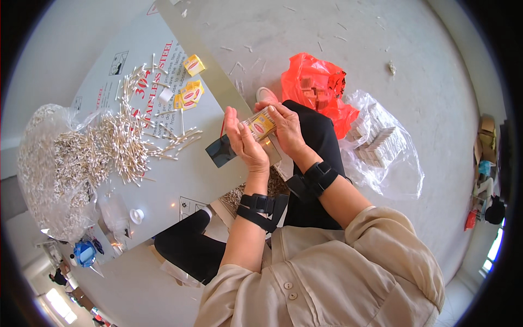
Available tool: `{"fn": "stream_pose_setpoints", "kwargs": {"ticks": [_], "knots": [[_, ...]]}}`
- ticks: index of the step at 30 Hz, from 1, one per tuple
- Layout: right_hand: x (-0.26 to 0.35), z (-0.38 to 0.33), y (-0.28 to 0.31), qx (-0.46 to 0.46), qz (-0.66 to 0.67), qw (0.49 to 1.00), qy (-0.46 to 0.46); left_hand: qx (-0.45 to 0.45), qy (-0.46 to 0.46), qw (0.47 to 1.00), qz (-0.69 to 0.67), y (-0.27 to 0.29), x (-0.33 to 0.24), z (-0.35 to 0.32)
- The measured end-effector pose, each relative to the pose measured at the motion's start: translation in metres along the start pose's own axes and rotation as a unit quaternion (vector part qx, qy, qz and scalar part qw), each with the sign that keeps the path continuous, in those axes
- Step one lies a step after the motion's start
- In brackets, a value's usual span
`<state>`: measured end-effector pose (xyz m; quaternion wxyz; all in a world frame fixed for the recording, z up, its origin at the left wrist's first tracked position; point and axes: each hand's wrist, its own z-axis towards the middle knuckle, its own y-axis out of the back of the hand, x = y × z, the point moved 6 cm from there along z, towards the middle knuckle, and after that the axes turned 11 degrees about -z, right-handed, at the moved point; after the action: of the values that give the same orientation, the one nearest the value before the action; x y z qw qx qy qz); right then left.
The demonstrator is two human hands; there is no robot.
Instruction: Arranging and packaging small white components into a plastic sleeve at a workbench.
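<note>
A pack of cotton swabs (pixel 261 125) with a yellow label is held between my two hands, over my lap by the table's edge. My right hand (pixel 287 131) grips its right side, fingers bent round it and thumb on top. Along the left side lies my left hand (pixel 248 146), its palm and thumb against the pack and its fingers stretched upward. Loose cotton swabs (pixel 128 155) are heaped on the steel-coloured table (pixel 180 169) to the left. Yellow label cards (pixel 189 95) and a yellow stack of cards (pixel 193 65) lie near the table's far edge.
A large clear bag of swabs (pixel 60 169) spills onto the table. A dark flat piece (pixel 220 151) juts beside my left hand. On the floor at right are a red bag (pixel 316 82) and a clear bag of white packs (pixel 381 144). Beneath my forearms sits a box of swabs (pixel 239 197).
</note>
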<state>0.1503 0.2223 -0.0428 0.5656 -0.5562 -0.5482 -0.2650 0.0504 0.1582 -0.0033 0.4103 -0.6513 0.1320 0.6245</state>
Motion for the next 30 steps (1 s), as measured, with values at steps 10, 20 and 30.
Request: {"fn": "stream_pose_setpoints", "kwargs": {"ticks": [10, 20, 30], "knots": [[-0.02, -0.018, 0.004, -0.058, 0.348, 0.931, -0.097, 0.053, 0.028, 0.998, -0.028, 0.005, -0.01, -0.021], [-0.005, -0.02, -0.02, -0.098, 0.309, 0.943, -0.071, 0.01, 0.09, 0.994, -0.067, -0.01, -0.005, -0.023], [-0.001, -0.023, -0.029, -0.079, 0.2, 0.974, -0.072, 0.013, 0.15, 0.961, -0.231, -0.009, 0.001, -0.012]]}}
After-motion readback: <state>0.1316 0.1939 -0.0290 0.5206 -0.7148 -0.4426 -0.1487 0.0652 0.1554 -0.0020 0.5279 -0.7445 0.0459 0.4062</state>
